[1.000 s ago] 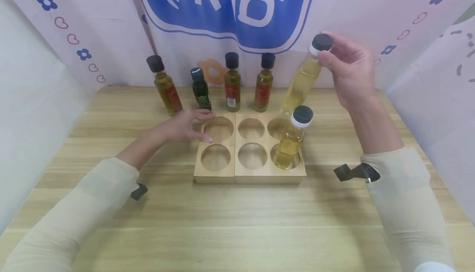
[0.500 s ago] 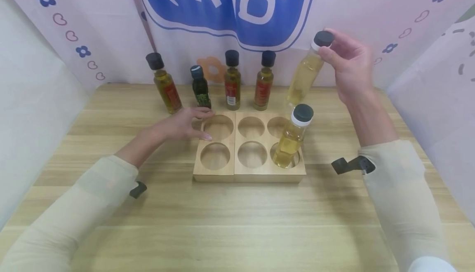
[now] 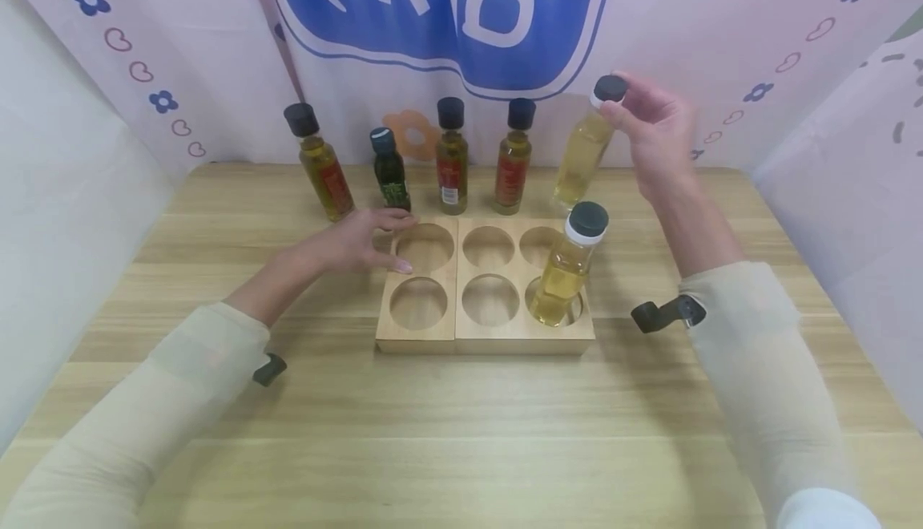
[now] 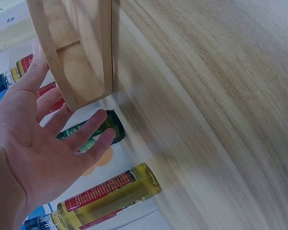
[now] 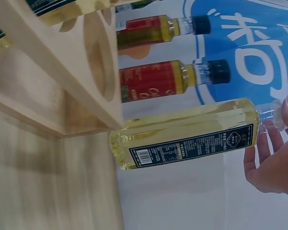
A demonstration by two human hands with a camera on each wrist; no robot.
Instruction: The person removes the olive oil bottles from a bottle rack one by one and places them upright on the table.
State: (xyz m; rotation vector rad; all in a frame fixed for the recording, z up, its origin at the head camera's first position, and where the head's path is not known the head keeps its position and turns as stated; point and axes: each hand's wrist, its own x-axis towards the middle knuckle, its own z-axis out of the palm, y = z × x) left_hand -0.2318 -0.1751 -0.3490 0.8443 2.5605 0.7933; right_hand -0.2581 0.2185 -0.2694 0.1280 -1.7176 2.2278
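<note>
My right hand (image 3: 659,132) grips a clear bottle of pale yellow oil (image 3: 582,152) by its neck, just under the dark cap. The bottle tilts slightly behind the right back corner of the wooden rack (image 3: 418,345). In the right wrist view its dark barcode label (image 5: 192,146) shows; whether its base touches the table I cannot tell. A second pale oil bottle (image 3: 562,280) leans in the front right hole. My left hand (image 3: 349,242), fingers spread, rests against the rack's left side near the back; in the left wrist view a small green bottle (image 4: 93,132) lies just beyond the fingertips.
Along the back of the table stand several dark-capped bottles: a red-labelled one (image 3: 324,176) at far left, a small dark green one, and two more red-labelled bottles, one of them the middle bottle (image 3: 450,164). A printed cloth (image 3: 209,48) hangs behind.
My right hand has shifted left and slightly down with the oil bottle, which now stands more upright. The left hand and the rack have stayed in place.
</note>
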